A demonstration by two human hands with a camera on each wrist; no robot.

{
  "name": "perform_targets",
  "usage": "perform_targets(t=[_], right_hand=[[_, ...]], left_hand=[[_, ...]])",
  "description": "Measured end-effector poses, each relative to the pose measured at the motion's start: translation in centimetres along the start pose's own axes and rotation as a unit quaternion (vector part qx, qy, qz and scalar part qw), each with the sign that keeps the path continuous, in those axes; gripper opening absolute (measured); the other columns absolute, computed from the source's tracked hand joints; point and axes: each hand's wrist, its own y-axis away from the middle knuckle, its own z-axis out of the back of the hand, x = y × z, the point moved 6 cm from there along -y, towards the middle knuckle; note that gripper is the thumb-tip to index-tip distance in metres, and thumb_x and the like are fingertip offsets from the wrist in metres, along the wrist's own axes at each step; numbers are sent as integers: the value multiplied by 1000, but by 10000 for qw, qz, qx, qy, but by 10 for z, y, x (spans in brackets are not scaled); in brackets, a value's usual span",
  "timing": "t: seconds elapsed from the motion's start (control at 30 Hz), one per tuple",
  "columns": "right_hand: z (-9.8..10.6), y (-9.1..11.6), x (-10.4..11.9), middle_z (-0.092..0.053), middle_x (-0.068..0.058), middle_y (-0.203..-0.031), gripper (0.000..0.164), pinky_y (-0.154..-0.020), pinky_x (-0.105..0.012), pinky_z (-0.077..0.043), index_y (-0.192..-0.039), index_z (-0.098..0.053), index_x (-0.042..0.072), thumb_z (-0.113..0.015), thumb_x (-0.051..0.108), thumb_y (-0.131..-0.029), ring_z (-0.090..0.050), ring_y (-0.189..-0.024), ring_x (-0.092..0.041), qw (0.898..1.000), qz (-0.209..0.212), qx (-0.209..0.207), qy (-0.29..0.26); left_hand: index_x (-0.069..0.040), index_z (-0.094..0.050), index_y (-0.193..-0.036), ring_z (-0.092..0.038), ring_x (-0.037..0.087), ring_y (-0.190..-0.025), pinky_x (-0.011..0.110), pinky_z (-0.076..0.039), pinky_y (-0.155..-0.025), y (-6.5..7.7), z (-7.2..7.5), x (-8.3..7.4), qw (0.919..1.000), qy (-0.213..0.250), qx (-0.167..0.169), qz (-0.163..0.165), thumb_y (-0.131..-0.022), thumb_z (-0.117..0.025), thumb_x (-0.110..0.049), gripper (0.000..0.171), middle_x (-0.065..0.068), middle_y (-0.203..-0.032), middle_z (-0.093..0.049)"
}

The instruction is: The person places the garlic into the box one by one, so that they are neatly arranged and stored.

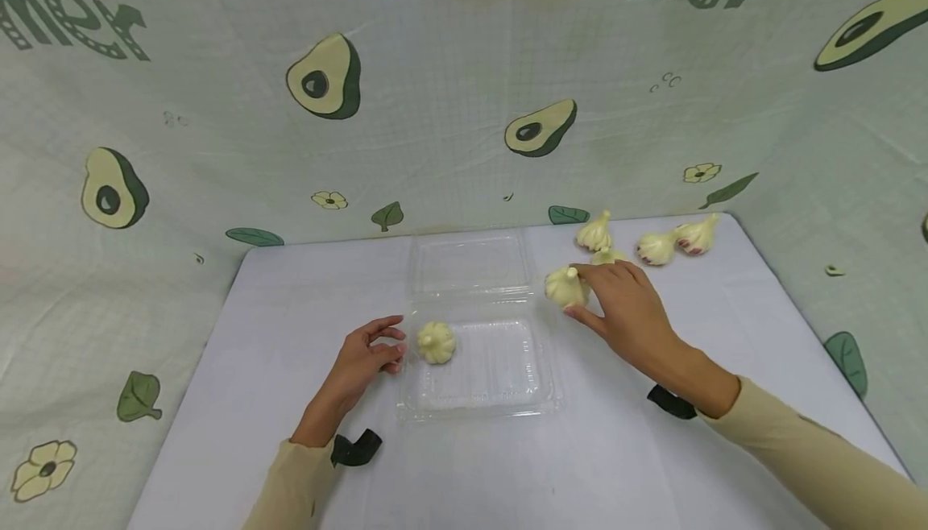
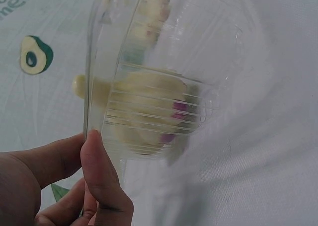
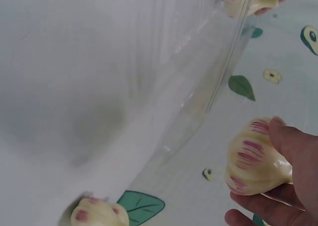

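Note:
My right hand [image 1: 627, 304] holds a garlic bulb [image 1: 565, 287] between thumb and fingers, above the table just right of a clear plastic clamshell container [image 1: 478, 411]. Purple streaks show on that bulb's underside in the right wrist view. Another garlic bulb [image 1: 436, 342] stands stem-up inside the container, at the left of its base. At the left rim, my left hand [image 1: 370, 353] pinches the edge of the container between thumb and forefinger, as the left wrist view shows. The container's lid [image 1: 471, 264] lies folded back, away from me.
Loose garlic bulbs sit at the table's back right: one bulb [image 1: 594, 232] with another bulb [image 1: 607, 256] partly hidden by my right hand, and a pair [image 1: 656, 249] farther right. A cloth printed with avocados [image 1: 326, 79] hangs behind the white table [image 1: 290, 288].

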Motion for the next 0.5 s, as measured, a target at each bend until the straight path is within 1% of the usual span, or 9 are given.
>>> perform_targets(t=[0.13, 0.33, 0.5], right_hand=[[-7, -3, 11, -73, -16, -122, 63, -113, -54, -40, -132, -65, -2, -93, 24, -81, -64, -116, -36, 9996, 274, 39, -33], [-17, -8, 27, -72, -14, -123, 65, -116, -55, -40, -136, -64, 2, -91, 30, -83, -65, -118, -35, 9981, 508, 349, -26], [-26, -11, 40, -72, -11, -126, 66, -116, -54, -41, -136, -65, 3, -92, 32, -82, -66, -118, -32, 9957, 726, 569, -14]], left_hand=[[-2, -54, -152, -67, 11, -78, 23, -60, -67, -1, 0, 0, 10000, 5, 8, 5, -99, -67, 6, 55, 16, -123, -61], [-2, -54, -152, -66, 12, -79, 23, -60, -67, -2, 0, 1, 10000, 25, 15, 18, -99, -68, 5, 55, 16, -123, -61], [-3, -54, -152, -67, 12, -79, 23, -60, -67, -2, 0, 2, 10000, 33, 25, 11, -99, -68, 5, 55, 17, -124, -60]])
